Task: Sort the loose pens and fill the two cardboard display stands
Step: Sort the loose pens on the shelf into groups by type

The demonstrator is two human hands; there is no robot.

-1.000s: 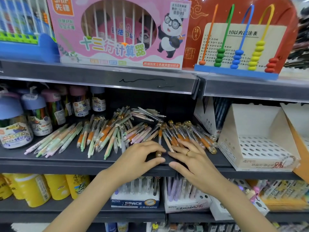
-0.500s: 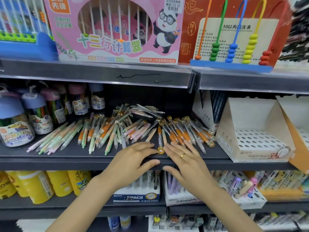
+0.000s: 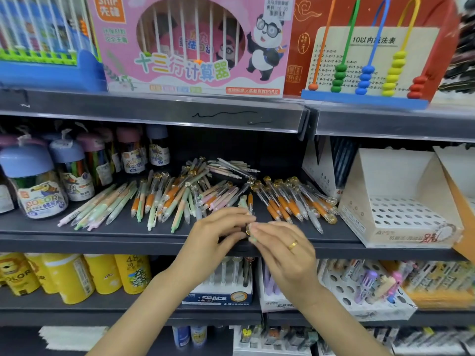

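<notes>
Loose pens lie heaped on the dark middle shelf: pastel ones at the left, orange-grip ones with gold tops at the right. My left hand and my right hand meet at the shelf's front edge. Together they pinch a pale green pen and an orange pen by their near ends. An empty white cardboard display stand with a holed insert stands at the right. A second stand is cut off by the frame edge.
Jars of coloured pens line the shelf's left side. A dark pen box stands behind the empty stand. Abacus toy boxes fill the shelf above. Below are yellow tubs and filled pen stands.
Both hands lay flat on the shelf edge with straight fingers. Now their fingers have curled in and closed on two pens between them. The camera has shifted slightly.
</notes>
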